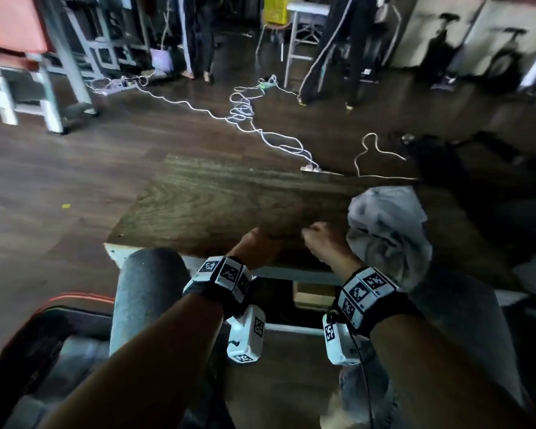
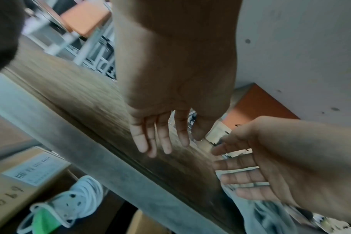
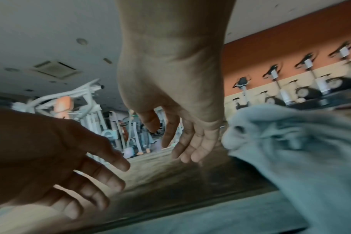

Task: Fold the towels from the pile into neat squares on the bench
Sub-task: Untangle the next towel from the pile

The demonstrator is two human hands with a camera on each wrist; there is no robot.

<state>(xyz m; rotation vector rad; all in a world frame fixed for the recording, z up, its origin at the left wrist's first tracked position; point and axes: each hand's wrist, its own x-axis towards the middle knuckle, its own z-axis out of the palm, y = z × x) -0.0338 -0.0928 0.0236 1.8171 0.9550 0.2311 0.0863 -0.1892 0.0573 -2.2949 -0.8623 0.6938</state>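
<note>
At the near edge of the dark wood-grain bench top [image 1: 217, 205], both bare hands hang just above the surface with their fingers loose and slightly spread, grasping nothing. The left hand [image 1: 257, 246] sits a little left of the middle of that near edge; the left wrist view shows its fingers [image 2: 162, 139] straight and relaxed over the wood, not clearly touching it. The right hand [image 1: 322, 243] is close beside it on the right, palm turned inward, its fingers [image 3: 190, 148] hanging gently curved with nothing between them. A crumpled pile of pale grey towels [image 1: 387, 230] lies at the right end of the bench, reaching from the near edge toward the far edge and spilling a little over the near right corner; it lies just beside the right hand, and whether the two touch cannot be told. Each wrist carries a black band with white marker blocks [image 1: 226, 274]. The person's knees in grey trousers [image 1: 149, 292] sit below the near edge. Beyond the far edge, white cables [image 1: 254, 119] trail across the dark plank floor [image 1: 59, 168], and gym machines with white frames [image 1: 65, 57] stand at the back left. Under the bench, a brown cardboard box with a printed label [image 2: 20, 178] lies next to a pale shoe [image 2: 70, 204].
</note>
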